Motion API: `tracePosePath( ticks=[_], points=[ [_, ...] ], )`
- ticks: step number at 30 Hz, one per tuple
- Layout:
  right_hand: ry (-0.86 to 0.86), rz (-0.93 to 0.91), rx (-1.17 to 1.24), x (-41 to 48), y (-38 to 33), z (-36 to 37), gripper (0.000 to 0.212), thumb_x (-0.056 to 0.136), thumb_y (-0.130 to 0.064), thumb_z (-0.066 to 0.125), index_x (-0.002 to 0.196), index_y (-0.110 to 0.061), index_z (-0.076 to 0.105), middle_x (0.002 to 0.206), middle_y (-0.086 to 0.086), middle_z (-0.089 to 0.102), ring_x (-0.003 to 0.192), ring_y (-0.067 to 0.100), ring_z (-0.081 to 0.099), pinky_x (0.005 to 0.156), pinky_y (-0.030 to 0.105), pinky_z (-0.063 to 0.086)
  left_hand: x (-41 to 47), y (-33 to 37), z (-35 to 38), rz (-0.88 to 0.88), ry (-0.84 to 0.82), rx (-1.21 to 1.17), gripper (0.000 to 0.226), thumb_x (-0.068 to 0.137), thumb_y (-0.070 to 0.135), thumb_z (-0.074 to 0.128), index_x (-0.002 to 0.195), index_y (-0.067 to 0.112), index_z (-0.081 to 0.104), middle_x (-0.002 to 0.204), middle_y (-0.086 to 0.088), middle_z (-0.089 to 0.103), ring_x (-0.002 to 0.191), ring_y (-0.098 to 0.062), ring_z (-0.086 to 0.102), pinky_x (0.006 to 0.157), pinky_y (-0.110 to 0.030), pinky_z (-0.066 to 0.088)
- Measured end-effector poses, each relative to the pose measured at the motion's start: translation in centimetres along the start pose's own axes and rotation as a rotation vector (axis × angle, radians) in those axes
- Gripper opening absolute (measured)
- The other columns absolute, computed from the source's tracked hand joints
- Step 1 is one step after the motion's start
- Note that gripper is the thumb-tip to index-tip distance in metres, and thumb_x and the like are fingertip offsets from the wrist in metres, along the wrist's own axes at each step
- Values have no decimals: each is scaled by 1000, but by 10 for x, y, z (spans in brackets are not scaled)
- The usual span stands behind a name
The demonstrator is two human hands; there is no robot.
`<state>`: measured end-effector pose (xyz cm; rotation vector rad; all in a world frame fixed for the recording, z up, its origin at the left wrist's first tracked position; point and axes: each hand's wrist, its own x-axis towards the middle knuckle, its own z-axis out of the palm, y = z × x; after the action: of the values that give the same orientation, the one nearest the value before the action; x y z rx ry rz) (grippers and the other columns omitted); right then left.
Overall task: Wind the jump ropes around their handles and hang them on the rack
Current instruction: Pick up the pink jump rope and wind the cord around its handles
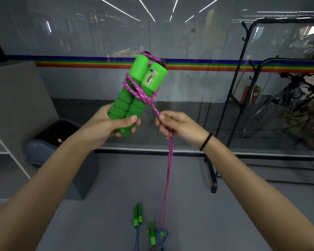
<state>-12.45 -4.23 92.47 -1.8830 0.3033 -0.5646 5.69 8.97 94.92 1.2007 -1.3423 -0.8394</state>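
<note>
Gripping the green handles (132, 98) at frame centre in our left hand (114, 122), we pinch the pink rope (169, 156) in our right hand (178, 126), just right of them.

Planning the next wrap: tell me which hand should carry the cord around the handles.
Right. The right hand already pinches the pink cord, while the left hand grips both green handles.

Even ceiling light; glass glare; fisheye

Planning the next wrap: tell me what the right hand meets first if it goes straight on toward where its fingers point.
The right hand points left, toward the left hand gripping the green handles. It would probably meet those first, though depth is uncertain.
</note>
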Motion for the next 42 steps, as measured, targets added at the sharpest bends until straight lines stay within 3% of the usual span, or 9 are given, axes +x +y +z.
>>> tracePosePath(
  ticks=[5,10,15,19,25,28,30,35,42],
  points=[
    [-108,24,34,-5,16,14,16,94,-7,45,83,-12,55,70,3,64,64,14,63,65,22,52,1,-12,23,38,215,15,25,71,23,73,92,11,67,85,0,72,74,-13,58,53,-18,42],
    [-133,78,-76,-14,46,34,11,91,-7,53,84,-12,59,73,2,63,65,3,61,66,13,47,7,8,44,78,116,-313,27,81,21,63,106,10,61,103,-2,72,102,-28,65,56,-18,46],
    [-184,372,-183,-43,137,58,19,89,-14,58,74,-25,60,73,-6,63,68,-2,59,78,15,48,16,48,43,133,149,-461,28,79,26,53,103,15,61,96,2,73,80,-10,68,48,-13,48],
    [-165,584,-338,-76,211,79,11,85,-15,59,80,-9,66,77,-1,58,64,1,51,69,19,44,20,70,35,208,147,-464,18,88,26,49,100,16,60,91,5,72,78,-8,65,48,-12,44],
    [-182,865,-475,-113,275,104,19,90,-19,49,71,-24,49,82,1,56,75,10,54,71,20,47,13,59,22,164,102,-482,23,80,25,62,101,16,60,84,3,68,74,-10,63,75,-28,54],
    [-43,812,-411,-107,259,99,32,93,0,40,65,-13,46,58,2,51,39,2,50,42,17,42,2,20,14,14,96,-475,60,53,25,85,107,11,63,82,0,69,71,-12,64,82,-43,55],
    [-21,724,-375,-94,239,91,34,94,-6,43,62,-15,47,60,-1,52,40,-2,49,46,14,44,-6,-10,16,-109,140,-481,71,41,22,90,106,8,66,80,-2,69,68,-13,64,74,-38,57],
    [22,431,-348,-63,159,60,29,95,-29,46,70,-19,57,69,4,61,62,15,60,68,32,53,-27,-67,33,-343,237,-357,44,57,-6,75,98,5,66,83,-5,75,67,-15,63,64,-23,57],
    [281,26,-289,-28,52,31,39,89,-31,56,72,5,59,56,20,60,46,18,64,46,34,49,-40,-88,60,-441,144,-504,24,57,2,71,80,9,75,83,-11,73,72,-23,70,66,-27,58]
  ],
)
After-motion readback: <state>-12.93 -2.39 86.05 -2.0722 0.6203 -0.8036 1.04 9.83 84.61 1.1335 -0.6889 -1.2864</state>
